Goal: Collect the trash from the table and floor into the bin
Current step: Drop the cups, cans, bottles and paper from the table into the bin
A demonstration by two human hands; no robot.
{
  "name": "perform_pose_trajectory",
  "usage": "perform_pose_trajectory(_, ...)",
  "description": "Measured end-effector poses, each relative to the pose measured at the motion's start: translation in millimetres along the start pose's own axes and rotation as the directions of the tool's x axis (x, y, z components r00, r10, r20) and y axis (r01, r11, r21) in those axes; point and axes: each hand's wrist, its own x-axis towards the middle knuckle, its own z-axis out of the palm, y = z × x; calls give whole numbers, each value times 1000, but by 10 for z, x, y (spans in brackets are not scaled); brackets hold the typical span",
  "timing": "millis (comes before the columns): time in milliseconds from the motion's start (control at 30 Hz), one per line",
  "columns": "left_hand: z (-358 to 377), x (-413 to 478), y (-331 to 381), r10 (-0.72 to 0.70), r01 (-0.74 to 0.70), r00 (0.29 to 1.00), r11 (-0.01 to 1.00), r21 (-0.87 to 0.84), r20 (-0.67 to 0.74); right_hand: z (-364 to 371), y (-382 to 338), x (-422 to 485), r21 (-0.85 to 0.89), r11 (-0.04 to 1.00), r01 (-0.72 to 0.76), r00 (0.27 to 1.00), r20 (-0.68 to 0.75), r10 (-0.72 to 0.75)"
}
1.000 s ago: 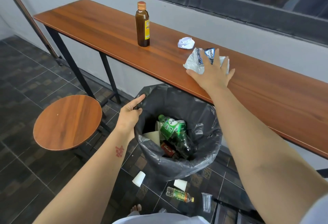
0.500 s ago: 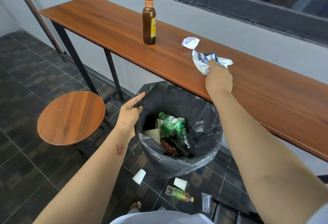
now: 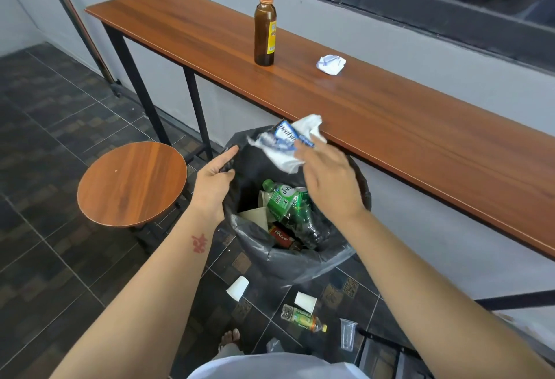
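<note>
My right hand (image 3: 327,180) hovers over the black-lined bin (image 3: 300,258), with a white tissue and a blue-and-white wrapper (image 3: 285,141) held at its fingertips above the opening. My left hand (image 3: 214,179) grips the bag's rim on the left side. Inside the bin lie a green plastic bottle (image 3: 288,201), a red can (image 3: 280,236) and some paper. On the wooden table (image 3: 420,126) stand a brown glass bottle (image 3: 265,29) and, to its right, a crumpled white paper ball (image 3: 330,64).
On the tiled floor below the bin lie two white paper cups (image 3: 238,288) (image 3: 305,301), a small plastic bottle (image 3: 303,318) and a clear plastic cup (image 3: 348,333). A round wooden stool (image 3: 132,183) stands left of the bin. My bare foot (image 3: 229,338) is near the bottom.
My right hand closed on the tissue and wrapper on the table, lifted them off and carried them back over the bin. The left hand kept its hold on the bag rim.
</note>
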Motion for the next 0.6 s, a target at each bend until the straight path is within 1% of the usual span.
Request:
perform_pose_trajectory(67, -52, 3, -24, -3, 3, 1000, 1000, 8, -11, 126, -58, -133, -15, 999, 33, 983, 183, -29)
perform_pose_trajectory(100, -78, 3, -30, -8, 9, 1000, 1000, 22, -19, 196, -55, -184, -27, 1000, 12, 955, 296, -4)
perform_pose_trajectory(133, -102, 2, -29, -12, 13, 1000, 999, 33, -26, 252, -47, -216, -40, 999, -24, 907, 419, 39)
perform_pose_trajectory(167, -125, 2, -32, -13, 14, 999, 999, 40, -32, 295, -38, -239, -44, 997, -59, 844, 531, 73)
perform_pose_trajectory(233, -160, 5, -38, -4, 5, 999, 999, 44, -38, 364, -26, -271, -37, 993, -114, 719, 687, 108)
perform_pose_trajectory(267, -174, 10, -46, -1, 2, 999, 999, 42, -39, 379, -25, -282, -43, 990, -134, 651, 749, 120)
perform_pose_trajectory(300, -189, 15, -55, 0, 2, 999, 999, 41, -41, 392, -22, -293, -49, 988, -147, 602, 788, 128)
perform_pose_trajectory(333, -202, 20, -63, 0, 1, 999, 999, 40, -47, 402, -16, -298, -47, 987, -152, 590, 797, 128)
perform_pose_trajectory(367, -218, 33, -72, -1, 3, 999, 999, 38, -55, 393, -21, -283, -33, 989, -143, 616, 780, 115)
perform_pose_trajectory(400, -232, 48, -78, -1, 3, 998, 999, 36, -63, 377, -30, -250, -12, 992, -127, 667, 739, 94)
perform_pose_trajectory(467, -250, 92, -86, 1, 1, 997, 999, 33, -77, 295, -58, -105, 44, 992, -116, 792, 607, 66)
perform_pose_trajectory(533, -250, 147, -88, -4, 6, 997, 1000, 24, -79, 194, -70, 106, 100, 984, -149, 910, 403, 97)
perform_pose_trajectory(567, -247, 186, -90, -11, 12, 997, 1000, 14, -77, 154, -57, 224, 113, 983, -148, 954, 278, 111)
perform_pose_trajectory(600, -245, 231, -96, -16, 17, 997, 1000, 7, -75, 126, -21, 341, 111, 983, -146, 979, 160, 127)
